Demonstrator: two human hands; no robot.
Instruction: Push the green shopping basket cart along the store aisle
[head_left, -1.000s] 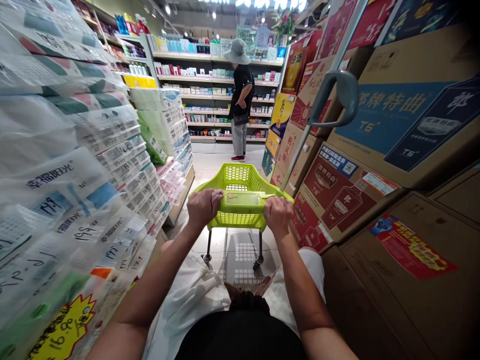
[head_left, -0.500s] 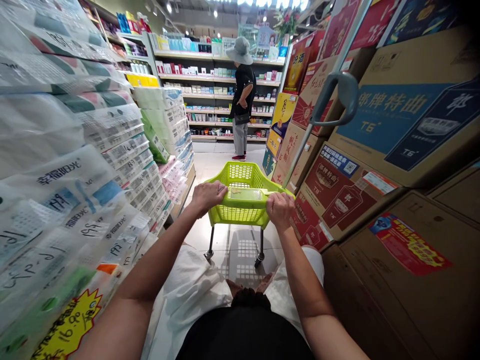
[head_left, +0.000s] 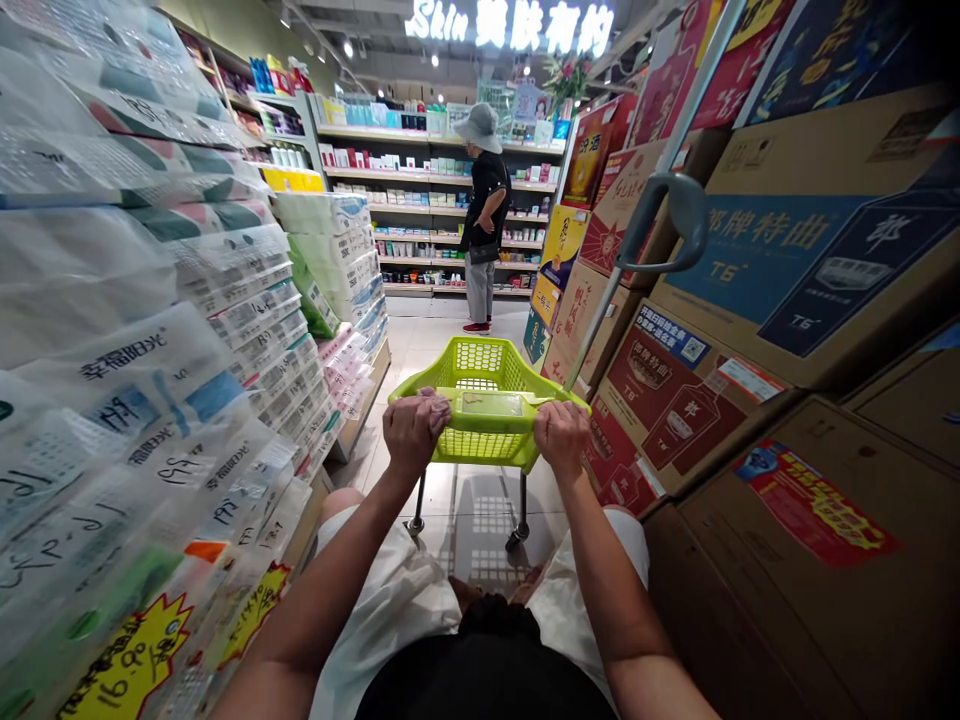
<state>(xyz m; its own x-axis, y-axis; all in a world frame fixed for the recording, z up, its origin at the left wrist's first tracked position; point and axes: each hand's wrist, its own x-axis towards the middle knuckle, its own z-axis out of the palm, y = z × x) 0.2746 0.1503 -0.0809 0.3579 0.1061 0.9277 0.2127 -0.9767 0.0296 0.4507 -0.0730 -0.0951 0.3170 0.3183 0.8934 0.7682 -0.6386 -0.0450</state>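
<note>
A lime-green shopping cart (head_left: 491,450) with perforated walls stands right in front of me. My left hand (head_left: 411,432) is closed round the left part of its handle, and something pinkish and crumpled (head_left: 435,408) shows by its fingers. Toward the handle's right end, my right hand (head_left: 562,436) has its fingers wrapped over the bar. Between the two hands sits a clear-covered panel (head_left: 491,404) on the handle. Past the right hand, a slanting metal pole (head_left: 600,335) rises, bearing a blue-grey loop handle (head_left: 664,225).
Stacked packs of tissue paper (head_left: 225,330) line the left side. Printed cartons (head_left: 750,390) are piled high on the right. Ahead, a person in a hat (head_left: 486,215) stands before shelves of small boxes (head_left: 420,190). Pale floor tiles (head_left: 416,318) run between the stacks.
My view has tilted upward, bringing a lit sign in at the top. My left hand has turned more upright on the handle, and its grip and the right hand's grip stay closed.
</note>
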